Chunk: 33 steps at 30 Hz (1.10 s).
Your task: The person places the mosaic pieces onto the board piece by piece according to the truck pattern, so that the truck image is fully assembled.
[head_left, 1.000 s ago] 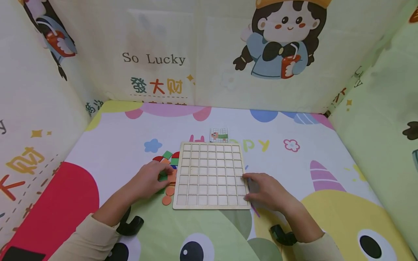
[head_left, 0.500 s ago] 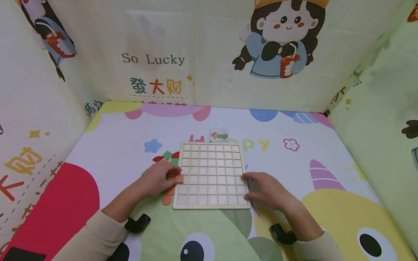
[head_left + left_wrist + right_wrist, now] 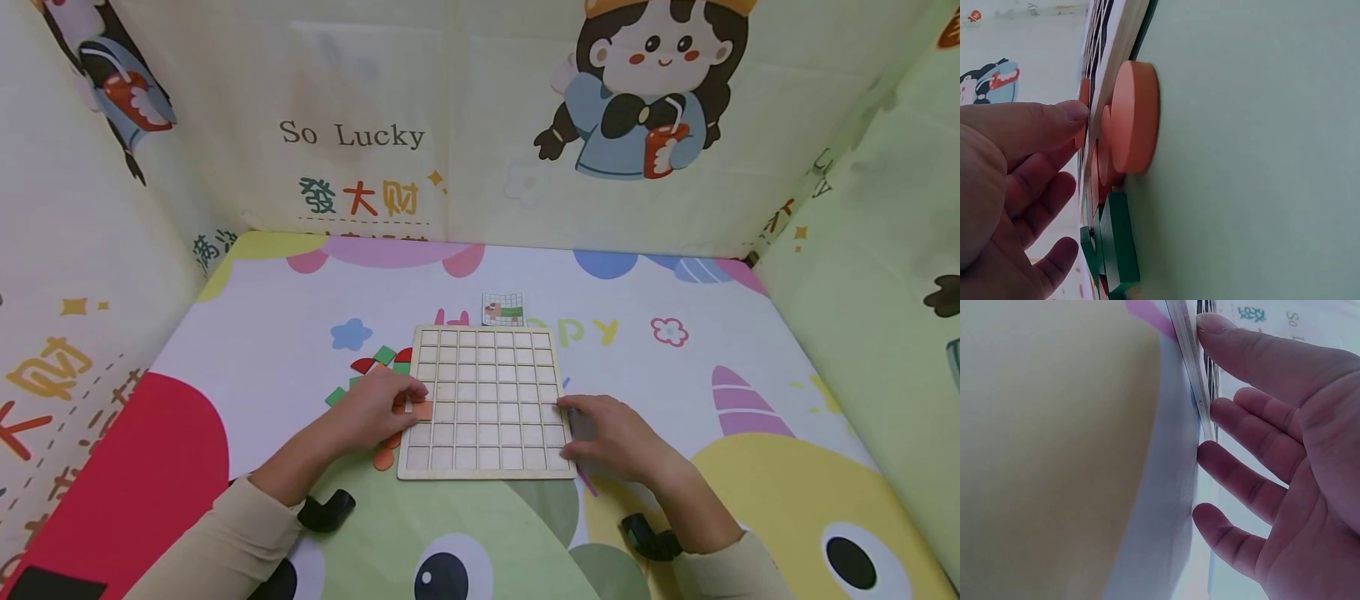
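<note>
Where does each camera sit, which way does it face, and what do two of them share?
Head: worn on the head, facing forward and down at the grid board and backdrop; shows the left hand, right hand and sleeves.
Left wrist: worn there, turned sideways, looking low along the board's left edge; shows part of the left hand.
Right wrist: likewise, at the board's right edge; shows part of the right hand.
Shared: head and left wrist both show the left hand pinching an orange piece.
</note>
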### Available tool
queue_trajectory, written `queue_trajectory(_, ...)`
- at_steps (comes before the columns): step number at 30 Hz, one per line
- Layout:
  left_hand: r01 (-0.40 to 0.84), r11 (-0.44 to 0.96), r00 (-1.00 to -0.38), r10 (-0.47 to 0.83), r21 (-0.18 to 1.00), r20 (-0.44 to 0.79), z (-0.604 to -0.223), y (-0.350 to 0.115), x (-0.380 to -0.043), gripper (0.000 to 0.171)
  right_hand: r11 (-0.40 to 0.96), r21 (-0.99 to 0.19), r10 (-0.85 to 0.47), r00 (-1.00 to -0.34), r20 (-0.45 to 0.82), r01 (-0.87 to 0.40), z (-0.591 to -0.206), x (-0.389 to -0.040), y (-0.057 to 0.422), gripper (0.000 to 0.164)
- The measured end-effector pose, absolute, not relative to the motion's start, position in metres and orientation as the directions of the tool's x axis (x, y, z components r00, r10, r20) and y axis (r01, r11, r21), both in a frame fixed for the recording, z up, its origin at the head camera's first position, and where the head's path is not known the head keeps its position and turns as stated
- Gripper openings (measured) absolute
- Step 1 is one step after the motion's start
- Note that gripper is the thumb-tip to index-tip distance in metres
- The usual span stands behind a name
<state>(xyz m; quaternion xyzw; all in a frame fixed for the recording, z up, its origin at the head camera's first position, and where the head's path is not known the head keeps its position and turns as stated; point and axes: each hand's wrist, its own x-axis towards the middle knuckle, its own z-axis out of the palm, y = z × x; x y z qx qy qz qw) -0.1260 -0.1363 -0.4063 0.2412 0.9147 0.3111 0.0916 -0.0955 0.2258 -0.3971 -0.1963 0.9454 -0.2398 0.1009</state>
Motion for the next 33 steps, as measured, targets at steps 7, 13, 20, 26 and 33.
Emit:
queue_trajectory(7,0.369,0.716,-0.878,0.478,0.593,-0.03,-0.4072,-0.134,-0.1243,0.026,0.806,-0.494,-0.422,-0.902,-0.092,-0.326,-0.3972,-0.0958,0.2259,0.057)
queue_trajectory(13,0.355,0.713,-0.881,0.471,0.604,-0.037,-0.4067,-0.1334,-0.1233,0.026,0.807,-0.492,-0.423,-0.901,-0.094,-0.328,-0.3973,-0.096,0.2259,0.057)
queue_trajectory(20,0.335,0.71,-0.885,0.463,0.619,-0.051,-0.406,-0.1331,-0.1234,0.027,0.809,-0.489,-0.421,-0.902,-0.095,-0.326,-0.3974,-0.0957,0.226,0.058)
queue_trajectory(26,0.33,0.717,-0.886,0.459,0.614,-0.06,-0.4055,-0.132,-0.1226,0.03,0.81,-0.49,-0.419,-0.903,-0.098,-0.323,-0.3978,-0.0957,0.2261,0.058)
queue_trajectory(33,0.32,0.708,-0.889,0.454,0.629,-0.059,-0.4045,-0.1324,-0.1235,0.035,0.808,-0.49,-0.419,-0.903,-0.089,-0.327,-0.3996,-0.0962,0.2266,0.059)
